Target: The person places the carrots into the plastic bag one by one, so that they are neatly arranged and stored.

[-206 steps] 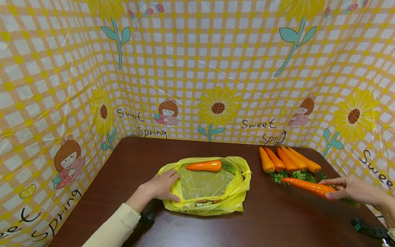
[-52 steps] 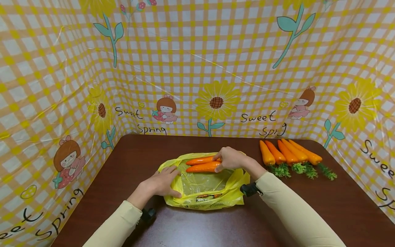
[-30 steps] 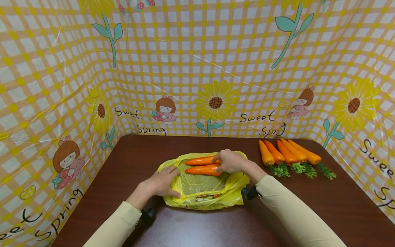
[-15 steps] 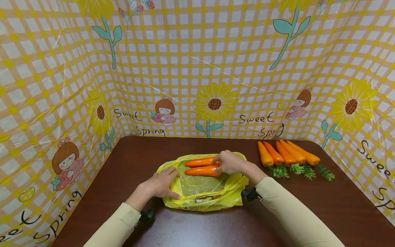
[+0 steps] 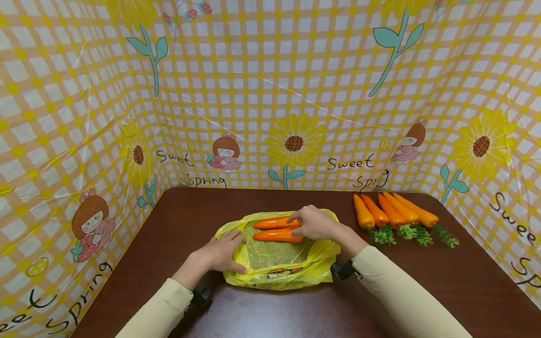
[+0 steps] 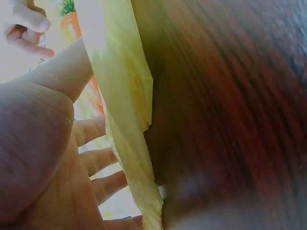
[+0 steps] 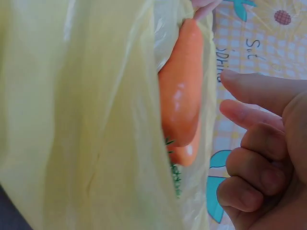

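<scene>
Spreading along the rim of a yellow plastic bag (image 5: 317,277), the fingers of the left hand (image 5: 217,253) sit at nine o'clock of its mouth. In the left wrist view we see them nearly straight, their tips behind the thin plastic, so we read this hand as pressing the bag's side. The bag lies on a dark brown table (image 5: 181,211), its mouth facing up. Inside, toward twelve o'clock, we find two carrots side by side: the nearer carrot (image 5: 276,235) and the farther carrot (image 5: 272,222), both with pointed tips toward nine o'clock. The right wrist view shows us green leaves (image 7: 176,179) by their blunt ends.

The right hand (image 5: 316,223) hovers over those ends, at about one o'clock of the bag. Its grip is loose: we see the thumb and one finger stretched out with nothing between them, while the other three fingers bend toward the palm around nothing.

Between two and three o'clock from the bag, well apart from it, we count five carrots (image 5: 395,213) in a row, tips toward eleven o'clock, leafy tops (image 5: 382,235) toward five. Both arms wear cream sleeves (image 5: 410,291). At twelve o'clock, behind everything, we see a yellow checked cloth (image 5: 253,84) printed with sunflowers.
</scene>
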`<act>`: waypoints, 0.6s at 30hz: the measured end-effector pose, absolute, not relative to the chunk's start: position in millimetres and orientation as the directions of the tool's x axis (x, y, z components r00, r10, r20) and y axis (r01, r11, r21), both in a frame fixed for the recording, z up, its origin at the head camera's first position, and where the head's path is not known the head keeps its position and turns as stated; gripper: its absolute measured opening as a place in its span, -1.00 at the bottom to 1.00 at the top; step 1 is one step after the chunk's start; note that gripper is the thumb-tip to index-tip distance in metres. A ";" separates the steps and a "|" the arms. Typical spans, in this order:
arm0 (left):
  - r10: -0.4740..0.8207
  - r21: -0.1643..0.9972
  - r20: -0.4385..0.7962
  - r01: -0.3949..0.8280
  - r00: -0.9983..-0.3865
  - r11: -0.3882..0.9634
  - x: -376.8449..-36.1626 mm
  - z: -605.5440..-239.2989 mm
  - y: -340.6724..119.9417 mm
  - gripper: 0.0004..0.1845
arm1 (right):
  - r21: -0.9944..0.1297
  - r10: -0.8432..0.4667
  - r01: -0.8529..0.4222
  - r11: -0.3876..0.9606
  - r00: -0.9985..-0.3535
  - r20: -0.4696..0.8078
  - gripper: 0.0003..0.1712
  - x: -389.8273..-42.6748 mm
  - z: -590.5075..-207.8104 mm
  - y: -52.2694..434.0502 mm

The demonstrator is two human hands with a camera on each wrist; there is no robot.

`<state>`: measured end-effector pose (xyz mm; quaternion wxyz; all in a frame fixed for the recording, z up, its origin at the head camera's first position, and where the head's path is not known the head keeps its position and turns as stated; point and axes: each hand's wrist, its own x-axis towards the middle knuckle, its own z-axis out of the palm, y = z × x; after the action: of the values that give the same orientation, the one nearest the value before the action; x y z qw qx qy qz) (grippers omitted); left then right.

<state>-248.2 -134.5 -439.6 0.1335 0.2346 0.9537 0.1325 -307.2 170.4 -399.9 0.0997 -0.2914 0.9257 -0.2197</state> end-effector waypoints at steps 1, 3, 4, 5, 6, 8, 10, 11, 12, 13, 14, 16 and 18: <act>0.484 0.317 -0.193 0.413 -0.853 0.854 -248.5 -439.7 -134.8 -0.06 | -0.478 -0.585 -0.497 0.724 -0.810 -0.044 -0.58 -305.5 -398.7 170.6; 0.488 0.314 -0.187 0.419 -0.852 0.852 -249.1 -439.9 -135.3 -0.06 | -0.503 -0.583 -0.496 0.708 -0.812 -0.019 -0.57 -301.6 -395.7 171.2; 0.489 0.312 -0.187 0.421 -0.852 0.852 -249.4 -440.2 -135.4 -0.06 | -0.513 -0.577 -0.492 0.704 -0.817 -0.009 -0.56 -299.5 -394.4 171.9; 0.489 0.310 -0.186 0.422 -0.852 0.852 -249.5 -440.3 -135.5 -0.06 | -0.522 -0.572 -0.489 0.699 -0.821 0.003 -0.55 -297.4 -392.9 172.7; 0.489 0.306 -0.185 0.423 -0.852 0.853 -249.7 -440.5 -135.6 -0.06 | -0.528 -0.560 -0.481 0.699 -0.828 0.013 -0.55 -295.5 -391.5 173.6; 0.485 0.302 -0.187 0.420 -0.854 0.856 -249.9 -440.7 -135.8 -0.06 | -0.534 -0.534 -0.465 0.706 -0.845 0.030 -0.55 -291.6 -388.9 175.7; 0.484 0.305 -0.189 0.418 -0.854 0.856 -249.9 -440.8 -135.8 -0.06 | -0.538 -0.509 -0.454 0.710 -0.859 0.053 -0.57 -288.2 -387.2 179.1; 0.486 0.307 -0.186 0.419 -0.854 0.854 -249.9 -440.7 -135.7 -0.07 | -0.541 -0.497 -0.452 0.709 -0.865 0.071 -0.58 -286.6 -386.3 181.0; 0.488 0.309 -0.186 0.421 -0.853 0.853 -249.9 -440.8 -135.6 -0.07 | -0.547 -0.481 -0.445 0.709 -0.872 0.086 -0.59 -285.0 -385.3 183.2; 0.490 0.311 -0.185 0.422 -0.852 0.852 -249.9 -440.7 -135.5 -0.07 | -0.556 -0.467 -0.440 0.705 -0.878 0.103 -0.60 -283.5 -384.4 185.5; 0.492 0.313 -0.182 0.424 -0.851 0.850 -249.9 -440.7 -135.3 -0.08 | -0.565 -0.452 -0.436 0.701 -0.884 0.122 -0.62 -282.3 -383.6 187.9; 0.488 0.314 -0.185 0.420 -0.853 0.852 -249.9 -441.1 -135.4 -0.07 | -0.584 -0.418 -0.425 0.692 -0.895 0.156 -0.63 -280.4 -381.9 192.8; 0.481 0.308 -0.192 0.412 -0.856 0.857 -249.9 -441.6 -135.9 -0.06 | -0.599 -0.381 -0.410 0.688 -0.906 0.182 -0.64 -279.1 -380.0 197.4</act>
<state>-249.9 -135.9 -441.6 0.1324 0.2339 0.9546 0.1289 -279.1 197.4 -380.0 -0.0215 -0.2154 0.9185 -0.3309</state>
